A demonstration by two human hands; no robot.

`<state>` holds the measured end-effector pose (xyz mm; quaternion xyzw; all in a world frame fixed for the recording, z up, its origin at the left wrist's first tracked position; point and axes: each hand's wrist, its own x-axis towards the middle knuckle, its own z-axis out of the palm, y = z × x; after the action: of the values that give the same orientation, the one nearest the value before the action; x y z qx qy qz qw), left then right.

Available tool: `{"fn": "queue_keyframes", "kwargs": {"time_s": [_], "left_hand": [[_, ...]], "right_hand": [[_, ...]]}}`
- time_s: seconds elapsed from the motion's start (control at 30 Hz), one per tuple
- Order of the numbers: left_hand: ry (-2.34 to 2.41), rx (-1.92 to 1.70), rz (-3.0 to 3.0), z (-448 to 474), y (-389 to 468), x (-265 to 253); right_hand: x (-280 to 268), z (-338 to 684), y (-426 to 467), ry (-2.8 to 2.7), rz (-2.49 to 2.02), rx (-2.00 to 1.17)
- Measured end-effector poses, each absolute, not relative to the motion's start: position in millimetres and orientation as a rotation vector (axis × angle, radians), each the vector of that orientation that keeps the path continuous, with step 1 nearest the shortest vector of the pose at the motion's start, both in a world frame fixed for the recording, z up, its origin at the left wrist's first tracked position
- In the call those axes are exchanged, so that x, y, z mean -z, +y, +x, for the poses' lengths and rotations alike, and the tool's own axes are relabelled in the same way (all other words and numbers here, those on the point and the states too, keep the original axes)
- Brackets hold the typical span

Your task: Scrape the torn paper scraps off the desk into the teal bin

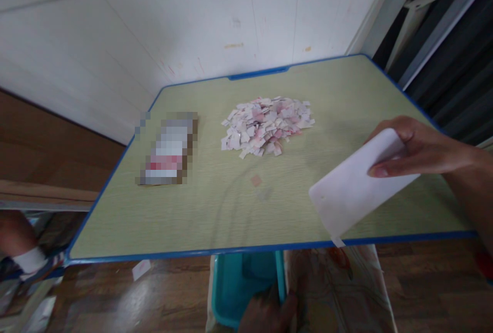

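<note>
My right hand (419, 151) grips a flat white plastic scraper (356, 189) by its upper end, holding it tilted over the right front of the green table (192, 220). A heap of small pink and white paper scraps (267, 125) lies near the table's middle, well left of the scraper. One stray scrap (256, 180) rests in front of the heap. My left hand (265, 315) is below the table's front edge, on the rim of a teal bin (234, 287).
A blurred rectangular object (169, 148) lies on the table's left side. The table has a blue edge and stands against a white wall. A paper scrap (140, 269) lies on the wooden floor. A patterned bag (342, 292) sits beside the bin.
</note>
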<state>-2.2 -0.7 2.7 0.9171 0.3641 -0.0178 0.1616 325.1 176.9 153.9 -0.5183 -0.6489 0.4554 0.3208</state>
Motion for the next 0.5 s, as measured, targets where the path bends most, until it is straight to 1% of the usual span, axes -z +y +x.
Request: {"fn": "queue_keyframes", "kwargs": {"time_s": [0.1, 0.3, 0.37, 0.5], "left_hand": [[1.043, 0.07, 2.606, -2, -1, -4], [1.015, 0.086, 2.627, -2, -2, -2], [1.023, 0.067, 2.634, -2, -2, -1], [1.042, 0.058, 2.67, -2, -3, 0]], "right_hand": [[-155, 323, 177, -1.911, -1.373, -1.347], [-161, 315, 176, -1.788, -1.333, -1.403], [-163, 311, 177, -1.658, -1.354, -1.353], [-161, 301, 182, -1.392, -1.419, -1.116]]}}
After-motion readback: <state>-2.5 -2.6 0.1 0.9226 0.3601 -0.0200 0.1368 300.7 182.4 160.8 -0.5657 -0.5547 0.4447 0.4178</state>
